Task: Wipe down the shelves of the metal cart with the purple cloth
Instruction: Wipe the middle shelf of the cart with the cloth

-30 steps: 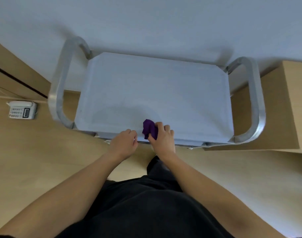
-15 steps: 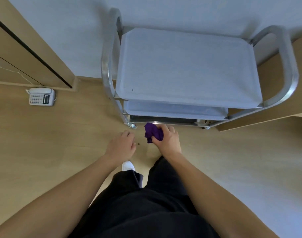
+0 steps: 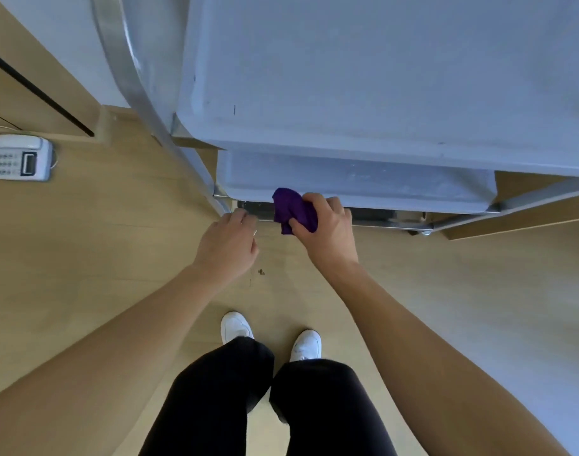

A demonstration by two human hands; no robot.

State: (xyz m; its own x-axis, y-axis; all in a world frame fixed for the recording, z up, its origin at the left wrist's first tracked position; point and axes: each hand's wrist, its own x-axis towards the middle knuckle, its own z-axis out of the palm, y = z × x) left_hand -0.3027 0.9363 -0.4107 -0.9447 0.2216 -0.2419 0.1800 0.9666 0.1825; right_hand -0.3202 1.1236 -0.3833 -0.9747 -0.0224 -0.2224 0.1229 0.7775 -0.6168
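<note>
1. my right grip is clenched round the purple cloth, which is bunched into a wad at the front edge of the middle shelf of the cart, just under the top shelf.
2. my left grip hangs loosely curled beside it, grasping nothing that i can see. i judge it would serve better braced on the cart's upright, so the cart does not roll as i push.
3. the wad looks too tight. i should open it out so a flat face meets the metal under my palm.
4. the gap below the top shelf looks low, so i should crouch, slide in flat, reach to the back and draw forward in overlapping strokes, taking in the corners.
5. i should mind my knuckles on the rim above. the lowest shelf, only a dark strip here, looks not yet done.
</note>
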